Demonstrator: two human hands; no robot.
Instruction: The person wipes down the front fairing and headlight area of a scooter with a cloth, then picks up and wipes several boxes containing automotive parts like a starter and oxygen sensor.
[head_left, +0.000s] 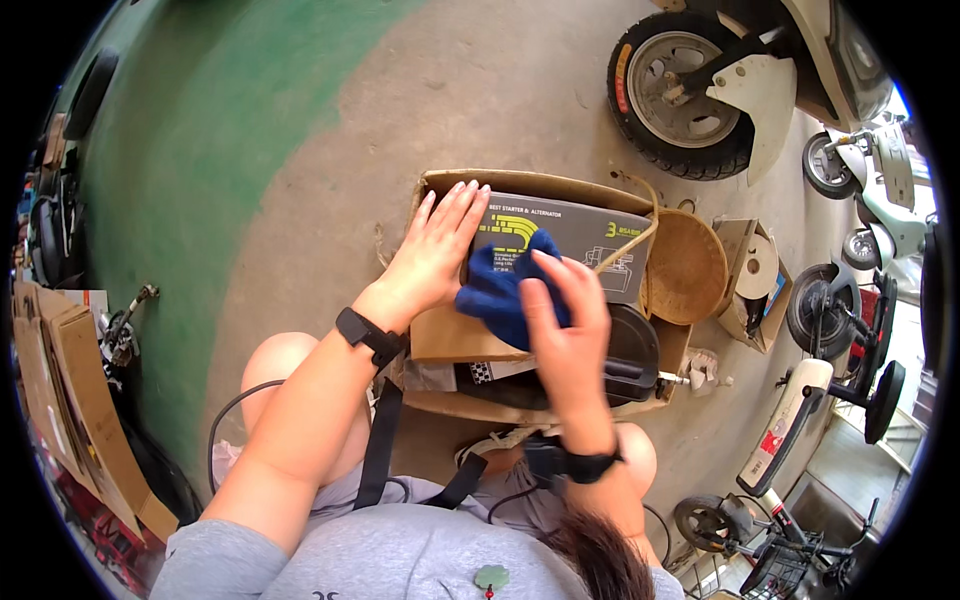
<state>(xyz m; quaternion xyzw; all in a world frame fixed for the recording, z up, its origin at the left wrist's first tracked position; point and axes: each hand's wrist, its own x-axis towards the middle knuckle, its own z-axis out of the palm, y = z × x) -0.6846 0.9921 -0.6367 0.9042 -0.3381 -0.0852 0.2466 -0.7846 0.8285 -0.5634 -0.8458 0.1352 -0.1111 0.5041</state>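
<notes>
My right hand (570, 315) grips a bunched blue cloth (510, 296) over a grey printed carton (562, 217). The fingers of my left hand (442, 247) lie extended on the left end of that carton, with nothing seen in them. The grey carton rests in a large open cardboard box (540, 180) in front of my knees. Nearer me in the box are a plain brown carton (442, 337) and a black plastic part (634, 352), partly hidden by my right forearm. The underside of the cloth is hidden.
A round wicker basket (686, 266) stands against the box's right side, with a small open carton (750, 285) beyond it. A scooter's front wheel (679, 90) is at the upper right. More scooters stand along the right; flattened cardboard (90, 405) leans at the left.
</notes>
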